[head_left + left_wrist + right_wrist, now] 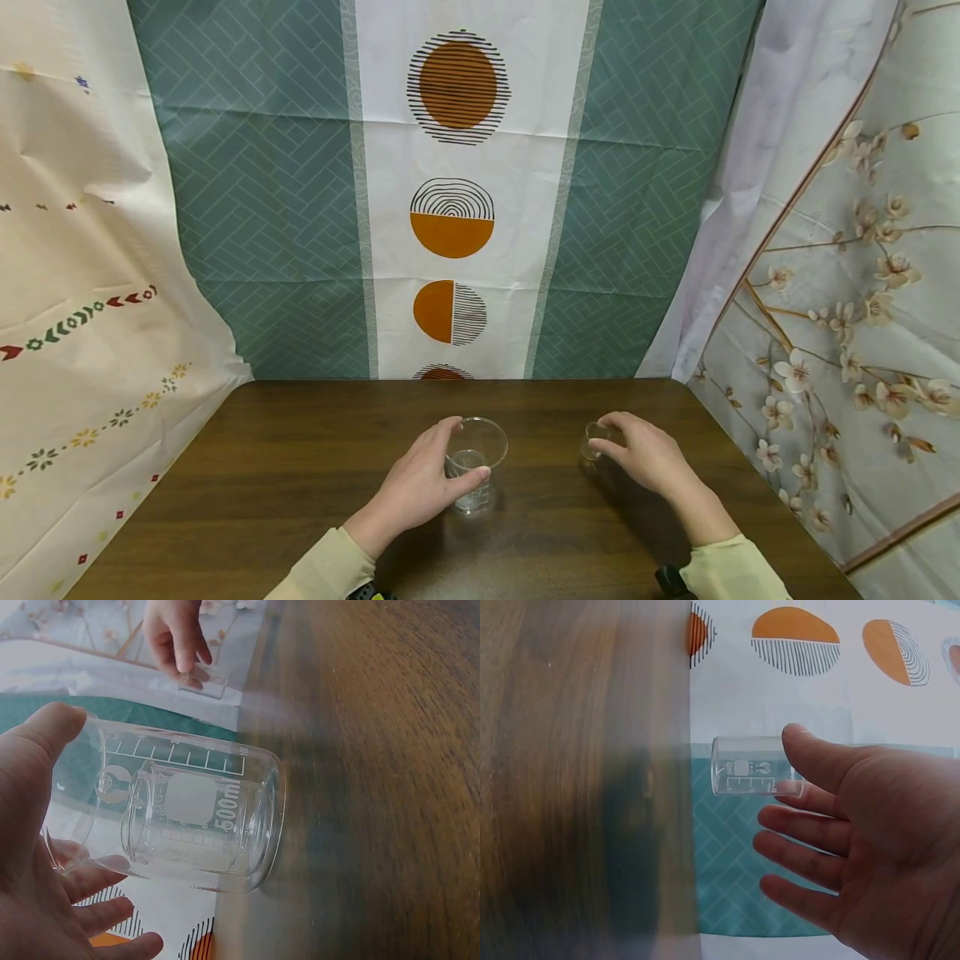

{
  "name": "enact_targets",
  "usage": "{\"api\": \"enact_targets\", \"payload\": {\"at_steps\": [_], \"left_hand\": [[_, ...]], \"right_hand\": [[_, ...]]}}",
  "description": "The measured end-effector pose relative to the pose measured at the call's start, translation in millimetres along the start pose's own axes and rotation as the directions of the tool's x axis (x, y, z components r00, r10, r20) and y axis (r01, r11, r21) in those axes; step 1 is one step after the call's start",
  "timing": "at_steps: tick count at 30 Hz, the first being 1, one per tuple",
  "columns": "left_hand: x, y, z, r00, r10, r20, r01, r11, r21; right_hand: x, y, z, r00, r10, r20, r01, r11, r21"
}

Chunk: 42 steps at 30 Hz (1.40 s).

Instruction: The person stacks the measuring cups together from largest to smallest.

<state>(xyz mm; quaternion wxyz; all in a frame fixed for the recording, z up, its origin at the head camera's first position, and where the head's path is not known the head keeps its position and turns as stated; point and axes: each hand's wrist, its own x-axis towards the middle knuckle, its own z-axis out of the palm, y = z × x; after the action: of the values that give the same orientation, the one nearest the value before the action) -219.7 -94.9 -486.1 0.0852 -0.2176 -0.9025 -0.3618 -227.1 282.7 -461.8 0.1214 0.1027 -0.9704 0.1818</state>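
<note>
My left hand (429, 475) grips a large clear glass beaker (206, 754) marked 500ml near its rim, thumb on one side and index finger on the other. The remaining fingers spread loosely beside it. Inside that beaker sits a smaller glass beaker (142, 847). Over to the right, my right hand (648, 450) pinches a small clear beaker (742, 766) with white markings at its rim, between thumb and index finger. Its other fingers are extended and apart. The small beaker is held upright, close over the table.
Both hands work above a dark brown wooden table (247, 483). Behind it hangs a green and white curtain (465, 167) with orange circles. A cream patterned cloth (82, 292) borders the left side, and a floral cloth (840, 350) the right.
</note>
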Motion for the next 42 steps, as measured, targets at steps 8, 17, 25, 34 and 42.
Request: {"api": "enact_targets", "payload": {"at_steps": [8,17,25,34,42], "left_hand": [[0.2,-0.7,0.1,1.0,-0.003,0.004,0.003,1.0,0.0],[0.6,-0.5,-0.2,1.0,-0.008,0.01,0.008,1.0,0.0],[0.5,0.0,-0.4,1.0,-0.001,0.006,0.001,1.0,0.004],[0.7,0.8,0.0,1.0,-0.002,0.004,0.002,1.0,0.011],[0.6,0.0,0.0,1.0,0.003,0.0,-0.003,1.0,0.001]], "right_hand": [[0,-6,0.9,1.0,0.003,0.001,-0.003,1.0,0.012],[2,-12,1.9,1.0,-0.01,-0.011,0.011,1.0,0.018],[4,-19,4.0,1.0,-0.018,-0.007,0.019,0.999,0.028],[6,-26,5.6,0.999,-0.032,-0.008,0.032,0.999,0.03],[8,-33,4.7,0.999,-0.051,-0.009,0.051,0.998,0.037]]}}
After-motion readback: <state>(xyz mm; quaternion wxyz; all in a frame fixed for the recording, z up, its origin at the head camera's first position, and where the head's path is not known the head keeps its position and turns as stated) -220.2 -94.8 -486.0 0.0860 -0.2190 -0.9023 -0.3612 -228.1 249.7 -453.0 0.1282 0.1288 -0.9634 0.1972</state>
